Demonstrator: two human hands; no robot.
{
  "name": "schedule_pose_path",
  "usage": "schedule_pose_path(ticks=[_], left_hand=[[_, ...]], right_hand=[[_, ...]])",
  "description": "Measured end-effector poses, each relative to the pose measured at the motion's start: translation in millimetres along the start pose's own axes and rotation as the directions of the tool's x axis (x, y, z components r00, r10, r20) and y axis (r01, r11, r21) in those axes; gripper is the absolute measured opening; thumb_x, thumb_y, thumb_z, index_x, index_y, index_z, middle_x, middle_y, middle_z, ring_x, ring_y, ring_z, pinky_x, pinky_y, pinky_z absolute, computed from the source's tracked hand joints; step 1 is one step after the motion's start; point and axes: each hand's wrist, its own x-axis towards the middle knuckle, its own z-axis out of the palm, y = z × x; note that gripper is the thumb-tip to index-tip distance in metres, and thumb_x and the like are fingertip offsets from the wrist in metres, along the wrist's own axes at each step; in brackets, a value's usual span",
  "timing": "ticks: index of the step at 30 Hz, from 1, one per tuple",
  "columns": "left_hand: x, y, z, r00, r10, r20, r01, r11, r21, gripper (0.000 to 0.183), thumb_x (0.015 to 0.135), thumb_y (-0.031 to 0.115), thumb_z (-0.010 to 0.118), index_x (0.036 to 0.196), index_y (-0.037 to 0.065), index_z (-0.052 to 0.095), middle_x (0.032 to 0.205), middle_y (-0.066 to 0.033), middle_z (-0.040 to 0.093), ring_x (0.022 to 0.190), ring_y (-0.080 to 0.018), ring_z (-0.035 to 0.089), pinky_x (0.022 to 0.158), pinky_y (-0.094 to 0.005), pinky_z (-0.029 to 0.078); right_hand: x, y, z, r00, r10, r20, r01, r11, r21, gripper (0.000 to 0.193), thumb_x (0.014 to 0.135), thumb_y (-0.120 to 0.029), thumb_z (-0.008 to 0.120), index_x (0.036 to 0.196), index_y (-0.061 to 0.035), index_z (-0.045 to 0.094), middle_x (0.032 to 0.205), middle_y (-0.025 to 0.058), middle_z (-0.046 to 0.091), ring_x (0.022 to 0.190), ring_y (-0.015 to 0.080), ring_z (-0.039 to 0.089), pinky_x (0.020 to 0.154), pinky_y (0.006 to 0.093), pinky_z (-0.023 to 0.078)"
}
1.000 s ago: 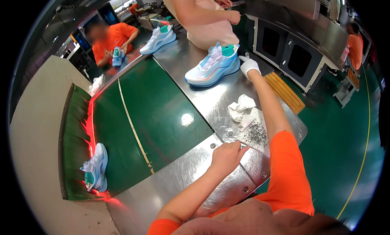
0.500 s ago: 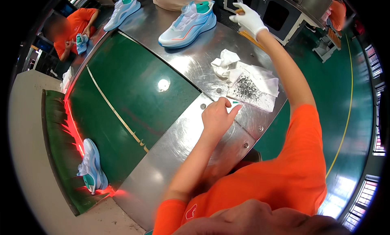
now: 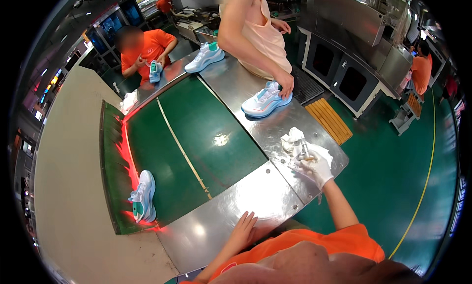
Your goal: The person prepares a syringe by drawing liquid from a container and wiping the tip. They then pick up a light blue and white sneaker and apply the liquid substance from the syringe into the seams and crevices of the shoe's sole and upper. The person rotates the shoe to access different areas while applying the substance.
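Observation:
My right hand (image 3: 317, 168), in a white glove, is closed round a small slim tool (image 3: 304, 149) with a greyish end and a tan part; its kind is unclear. It is over the white cloth (image 3: 322, 154) on the steel table, beside a crumpled white rag (image 3: 293, 138). My bare left hand (image 3: 242, 229) lies with fingers stretched out near the table's front edge, holding nothing. Beyond the rag stands a white and light blue sneaker (image 3: 265, 103) with another person's hand (image 3: 284, 83) on its heel end.
A green conveyor belt (image 3: 196, 141) runs beside the steel table (image 3: 221, 210). One sneaker (image 3: 143, 195) lies on it by the red-lit opening; another sneaker (image 3: 204, 59) is at the far end. Across the belt, a person in orange (image 3: 145, 48) handles a shoe (image 3: 155, 71). A wooden slatted board (image 3: 328, 121) lies beyond.
My right hand has come back from beyond the table's far side to the cloth. My left hand has drawn back toward me. The other person's hand is now on the sneaker. The view has shifted.

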Motion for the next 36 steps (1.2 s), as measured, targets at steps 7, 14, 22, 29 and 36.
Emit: schedule_pose_path(ticks=[7, 14, 22, 29, 36], left_hand=[[-48, -19, -2, 0.983, 0.152, 0.103, -0.164, 0.980, 0.114, 0.054, 0.092, 0.026, 0.060, 0.137, -0.001, 0.045, 0.145, -0.0245, 0.040, 0.137, -0.0443, 0.034, 0.112, -0.0589, 0.023], [-41, -21, 7, 0.957, 0.282, 0.071, -0.290, 0.947, 0.136, 0.060, 0.092, 0.033, 0.057, 0.136, -0.005, 0.045, 0.146, -0.0284, 0.038, 0.138, -0.0468, 0.030, 0.112, -0.0601, 0.019], [-44, -15, 7, 0.950, 0.312, -0.024, -0.307, 0.945, 0.117, 0.059, 0.088, 0.032, 0.061, 0.133, -0.004, 0.050, 0.142, -0.0289, 0.043, 0.135, -0.0458, 0.035, 0.113, -0.0594, 0.021], [-57, -23, 13, 0.946, 0.325, -0.007, -0.311, 0.911, 0.270, 0.046, 0.092, 0.026, 0.057, 0.130, -0.002, 0.053, 0.141, -0.0244, 0.046, 0.134, -0.0433, 0.038, 0.111, -0.0579, 0.026], [-166, 35, 19, 0.968, 0.249, 0.039, -0.242, 0.877, 0.414, 0.046, 0.082, 0.003, 0.061, 0.128, 0.005, 0.055, 0.140, -0.0163, 0.048, 0.136, -0.0338, 0.039, 0.113, -0.0547, 0.026]], right_hand=[[-118, 39, 64, 0.999, 0.022, 0.042, -0.020, 0.998, -0.059, 0.035, 0.093, -0.012, 0.064, 0.125, -0.0008, 0.055, 0.095, 0.0114, 0.065, 0.082, 0.0209, 0.069, 0.069, 0.0294, 0.058], [-272, 149, 102, 0.979, -0.069, -0.190, 0.099, 0.983, 0.157, 0.024, 0.089, -0.005, 0.064, 0.111, -0.0014, 0.056, 0.089, 0.0101, 0.064, 0.080, 0.0199, 0.067, 0.069, 0.0304, 0.056], [-445, 224, 74, 0.875, 0.212, -0.435, -0.062, 0.941, 0.334, 0.015, 0.088, -0.009, 0.063, 0.098, -0.0021, 0.054, 0.069, 0.0056, 0.053, 0.057, 0.0192, 0.058, 0.056, 0.0331, 0.053], [-479, 252, 58, 0.821, 0.347, -0.453, -0.192, 0.916, 0.352, 0.037, 0.095, -0.040, 0.061, 0.097, -0.0029, 0.056, 0.064, 0.0022, 0.048, 0.055, 0.0156, 0.054, 0.054, 0.0297, 0.049], [-491, 300, -8, 0.856, 0.274, -0.438, -0.214, 0.960, 0.181, 0.039, 0.097, -0.040, 0.057, 0.098, -0.0007, 0.059, 0.069, 0.0076, 0.058, 0.057, 0.0161, 0.062, 0.054, 0.0275, 0.053]])
